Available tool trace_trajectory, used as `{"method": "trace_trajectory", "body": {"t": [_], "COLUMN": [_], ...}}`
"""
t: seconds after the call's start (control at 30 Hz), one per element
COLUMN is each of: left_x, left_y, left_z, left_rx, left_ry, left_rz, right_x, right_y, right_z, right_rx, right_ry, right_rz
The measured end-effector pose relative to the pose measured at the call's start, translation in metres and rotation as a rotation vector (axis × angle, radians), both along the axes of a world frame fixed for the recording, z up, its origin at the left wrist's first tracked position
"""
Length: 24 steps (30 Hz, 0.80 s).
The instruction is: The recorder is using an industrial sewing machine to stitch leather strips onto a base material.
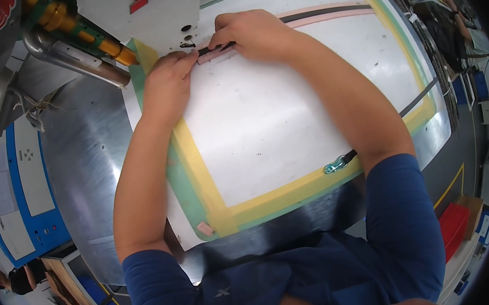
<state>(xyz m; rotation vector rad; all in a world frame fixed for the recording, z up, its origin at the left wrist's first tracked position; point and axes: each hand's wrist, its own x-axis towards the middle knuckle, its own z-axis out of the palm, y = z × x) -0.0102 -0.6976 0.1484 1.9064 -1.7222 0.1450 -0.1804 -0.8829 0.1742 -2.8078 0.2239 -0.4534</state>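
Note:
A long black strap (331, 12) lies between two pink strips (337, 18) across the far part of a white sheet. Its left end is pinched in the fingers of my left hand (168, 80), close beside the machine head. Just to the right, my right hand (256, 35) is closed on the same strap, with a short black stretch showing between the hands. Near the sheet's front edge, a shiny metal snap hook (335, 165) sits on the end of a black strap, which passes under my right forearm and shows again at the right as a dark band (420, 97).
The white machine head (140, 14) with a red emblem stands directly beyond my hands. A metal tube (80, 59) juts in at the left. Yellow tape (296, 191) and green tape border the sheet on a metal table (86, 151). Another person (22, 280) is at far left.

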Motion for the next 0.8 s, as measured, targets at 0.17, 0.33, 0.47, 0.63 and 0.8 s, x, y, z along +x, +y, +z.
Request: {"method": "trace_trajectory", "body": {"t": [0.17, 0.33, 0.47, 0.63, 0.8], "left_x": [-0.001, -0.003, -0.002, -0.004, -0.008], "left_y": [-0.002, -0.002, -0.006, -0.006, -0.010], "left_z": [0.000, -0.003, -0.007, -0.007, -0.008], "left_rx": [-0.006, 0.003, 0.014, 0.004, 0.003], "left_ry": [-0.041, -0.085, -0.112, -0.129, -0.107], "left_rz": [-0.009, 0.004, -0.005, 0.004, -0.001], "right_x": [0.001, 0.001, 0.003, 0.004, 0.011], "right_y": [-0.001, 0.004, 0.007, 0.009, 0.005], "right_z": [-0.001, 0.001, 0.004, 0.002, 0.014], "right_rx": [-0.030, -0.084, -0.069, -0.142, 0.012], "right_ry": [0.020, 0.053, 0.098, 0.018, 0.121], "right_rz": [-0.001, 0.002, -0.016, -0.028, -0.288]}}
